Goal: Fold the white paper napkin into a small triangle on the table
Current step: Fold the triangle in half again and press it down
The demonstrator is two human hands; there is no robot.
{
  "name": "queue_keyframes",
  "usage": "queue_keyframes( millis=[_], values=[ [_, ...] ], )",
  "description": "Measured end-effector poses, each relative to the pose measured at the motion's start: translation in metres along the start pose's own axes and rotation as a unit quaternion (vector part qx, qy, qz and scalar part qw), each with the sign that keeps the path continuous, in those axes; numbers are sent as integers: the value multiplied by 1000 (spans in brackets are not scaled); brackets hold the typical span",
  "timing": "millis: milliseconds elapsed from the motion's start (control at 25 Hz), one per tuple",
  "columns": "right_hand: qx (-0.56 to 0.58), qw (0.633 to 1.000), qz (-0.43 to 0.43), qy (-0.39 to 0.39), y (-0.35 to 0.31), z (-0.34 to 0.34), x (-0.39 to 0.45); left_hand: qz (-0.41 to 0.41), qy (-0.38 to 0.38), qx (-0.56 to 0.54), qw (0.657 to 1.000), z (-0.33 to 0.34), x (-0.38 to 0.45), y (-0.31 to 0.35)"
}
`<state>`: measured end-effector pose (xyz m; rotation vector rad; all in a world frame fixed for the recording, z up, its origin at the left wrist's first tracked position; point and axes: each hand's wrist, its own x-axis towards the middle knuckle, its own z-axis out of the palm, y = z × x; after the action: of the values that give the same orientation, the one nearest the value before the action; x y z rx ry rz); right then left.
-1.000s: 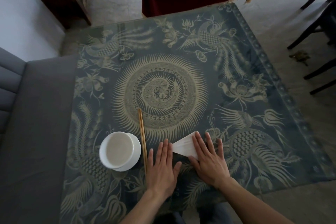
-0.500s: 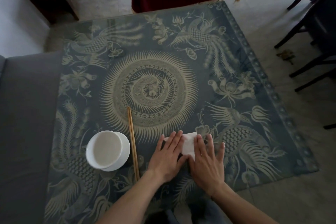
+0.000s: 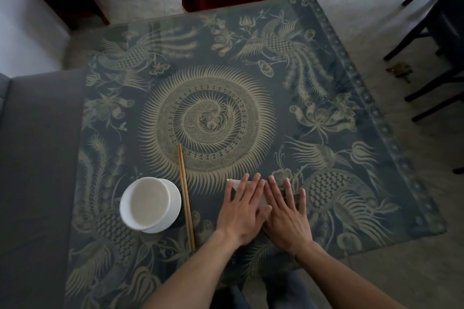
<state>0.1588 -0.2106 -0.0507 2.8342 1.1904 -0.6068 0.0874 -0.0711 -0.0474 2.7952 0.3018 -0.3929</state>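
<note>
Near the front edge of the worktop [image 3: 276, 98], a patterned blue-and-gold surface, both hands lie palm down and side by side over the white paper napkin [image 3: 232, 182], so that only a pale corner of it shows at the far left, just beyond the left hand [image 3: 242, 211], with a thin sliver between the two hands. The left hand is spread flat, fingers extended and pressing on the paper rather than pinching it; the right hand [image 3: 286, 216] is likewise open and flat, its fingers reaching past the napkin's right side onto the worktop. Neither grip has closed on anything. The napkin lies directly beneath the fingers and palms, and its visible point aims away and to the left, so the left hand sits nearer that free corner. Judging from this, the fold is being flattened, and the coming move likely turns on that exposed left corner; how many folds are done cannot be told. Left of the hands, well apart from the napkin, lie a pair of chopsticks [image 3: 184, 195] and a white bowl [image 3: 149, 204].
</note>
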Motion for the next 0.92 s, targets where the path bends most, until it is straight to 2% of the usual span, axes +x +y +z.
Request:
queue_keyframes(
  millis=[400,600,680,800,920],
  values=[
    [19,1000,11,5,0,-3,1,-114,33,44,992,-4,-25,-41],
    [10,1000,11,5,-2,-4,2,-141,53,20,988,-8,-27,-42],
    [2,1000,2,15,-2,-5,2,-101,63,3,993,-9,-22,-37],
    [-28,998,-57,17,3,-10,7,33,36,23,999,-7,-16,-29],
    [-50,996,-79,16,6,-15,12,44,14,27,999,-1,-16,-27]
  ],
)
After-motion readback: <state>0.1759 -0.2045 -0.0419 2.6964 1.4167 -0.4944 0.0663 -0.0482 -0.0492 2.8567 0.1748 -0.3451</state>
